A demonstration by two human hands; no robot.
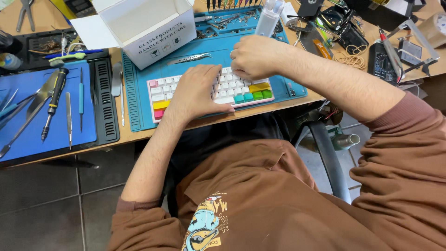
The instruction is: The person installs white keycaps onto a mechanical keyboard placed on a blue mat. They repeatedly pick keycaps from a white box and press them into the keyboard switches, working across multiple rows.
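A small keyboard point(211, 90) with white keys and pink, yellow, teal and green ones at its corners lies on a teal mat point(288, 86) at the near edge of the bench. The left hand point(197, 93) lies flat over the middle of the keyboard, palm down, fingers together and thumb stretched along its near edge, pressing on it rather than gripping. The right hand point(255, 56) sits at the keyboard's far right edge, curled loosely with the fingertips tucked down onto the top row; whether they pinch a key or anything else cannot be told, since the knuckles hide them. Tweezers point(189, 58) lie on the mat just behind the keyboard, beside an open white box point(148, 25). A white bottle point(269, 17) stands just beyond the right hand. To the left, well apart, a blue mat point(37, 125) carries a black screwdriver point(53, 102) and several thin metal tools. Right of the teal mat lie rubber bands point(350, 59) and a meter point(383, 60).
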